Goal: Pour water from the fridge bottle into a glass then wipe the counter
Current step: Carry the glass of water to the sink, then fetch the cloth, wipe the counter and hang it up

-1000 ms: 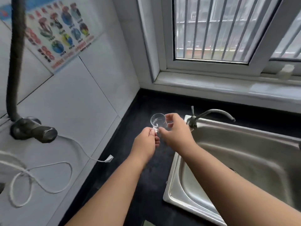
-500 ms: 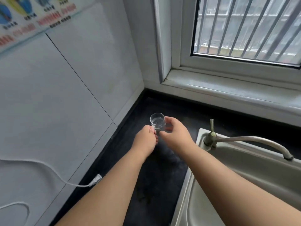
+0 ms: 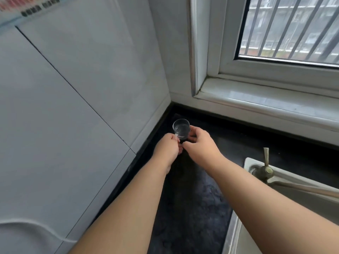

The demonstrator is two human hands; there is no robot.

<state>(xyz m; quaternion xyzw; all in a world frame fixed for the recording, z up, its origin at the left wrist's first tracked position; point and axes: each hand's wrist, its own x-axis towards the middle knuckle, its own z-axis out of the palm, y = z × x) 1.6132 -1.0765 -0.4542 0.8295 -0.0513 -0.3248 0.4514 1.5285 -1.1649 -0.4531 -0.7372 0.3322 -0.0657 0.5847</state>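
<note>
A small clear glass [image 3: 181, 127] with some water in it stands upright near the far left corner of the black counter [image 3: 192, 208]. Both hands are around it. My left hand [image 3: 167, 148] touches its left side with curled fingers. My right hand [image 3: 199, 143] wraps its right side, thumb low in front. The lower part of the glass is hidden behind my fingers. No bottle is in view.
A white tiled wall [image 3: 82, 107] runs along the counter's left. A white window sill [image 3: 266, 105] crosses the back. A steel sink [image 3: 236, 233] with a tap [image 3: 266, 167] sits at the right. A white cable [image 3: 36, 228] hangs at lower left.
Both hands have carried the glass away from the sink's tap toward the far left corner of the counter. The view has followed to the left and the glass now sits lower.
</note>
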